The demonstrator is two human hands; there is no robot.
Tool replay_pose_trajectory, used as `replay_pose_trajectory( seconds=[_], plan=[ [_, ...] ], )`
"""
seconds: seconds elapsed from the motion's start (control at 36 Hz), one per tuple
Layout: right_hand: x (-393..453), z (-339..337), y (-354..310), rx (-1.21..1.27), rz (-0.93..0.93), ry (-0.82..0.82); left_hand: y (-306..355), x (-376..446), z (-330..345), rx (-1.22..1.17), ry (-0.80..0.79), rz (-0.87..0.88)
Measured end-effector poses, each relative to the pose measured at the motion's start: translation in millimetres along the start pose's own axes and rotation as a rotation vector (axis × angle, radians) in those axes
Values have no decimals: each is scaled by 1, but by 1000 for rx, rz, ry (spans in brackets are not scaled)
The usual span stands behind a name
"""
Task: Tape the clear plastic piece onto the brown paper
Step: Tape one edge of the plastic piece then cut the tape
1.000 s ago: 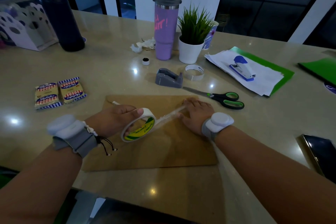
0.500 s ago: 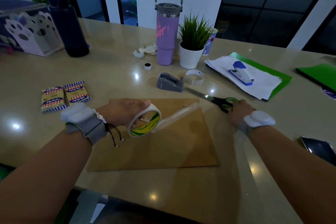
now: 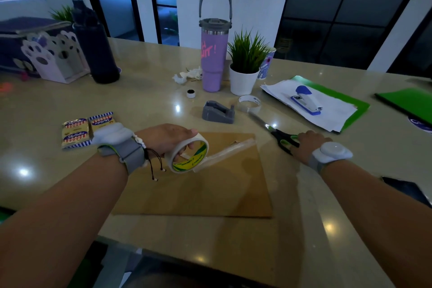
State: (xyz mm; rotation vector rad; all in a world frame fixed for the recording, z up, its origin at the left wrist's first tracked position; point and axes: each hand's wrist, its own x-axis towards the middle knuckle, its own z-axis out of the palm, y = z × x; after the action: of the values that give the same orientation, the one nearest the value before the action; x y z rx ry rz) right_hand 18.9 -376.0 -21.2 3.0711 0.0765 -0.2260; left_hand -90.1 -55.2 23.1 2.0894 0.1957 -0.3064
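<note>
Left hand grips tape roll above paper, strip stretched to its far edge. Right hand rests on scissors; grip apparently closing, unclear.

This looks like an office or shared workroom: a long polished table holds a stapler on loose papers, green folders, a tape dispenser, scissors and a potted plant, with dark glass partitions behind.
</note>
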Motion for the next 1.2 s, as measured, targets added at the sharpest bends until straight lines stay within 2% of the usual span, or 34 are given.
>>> replay_pose_trajectory(
  seconds=[0.17, 0.44, 0.67, 0.83, 1.0, 1.11, 1.2],
  plan=[
    [5, -4, -3, -34, 5, -118, -4, 1, -1, -52, -24, 13],
    [-6, -3, -16, 152, 48, -153, -8, -1, -5, -135, -38, -3],
    [-20, -4, -21, 264, 34, -81, -3, -1, -4, -196, -51, 13],
    [-37, -3, -32, 352, 1, 32, 4, 3, 0, -276, -54, -5],
    [-44, -8, -34, 445, 4, 48, 12, 6, 11, -420, 13, 3],
    [-44, -17, -25, 447, -5, 54, 24, 6, 28, -536, -7, -22],
    [-46, -16, -17, 437, -5, 33, 31, 9, 38, -503, -51, -16]
  ],
)
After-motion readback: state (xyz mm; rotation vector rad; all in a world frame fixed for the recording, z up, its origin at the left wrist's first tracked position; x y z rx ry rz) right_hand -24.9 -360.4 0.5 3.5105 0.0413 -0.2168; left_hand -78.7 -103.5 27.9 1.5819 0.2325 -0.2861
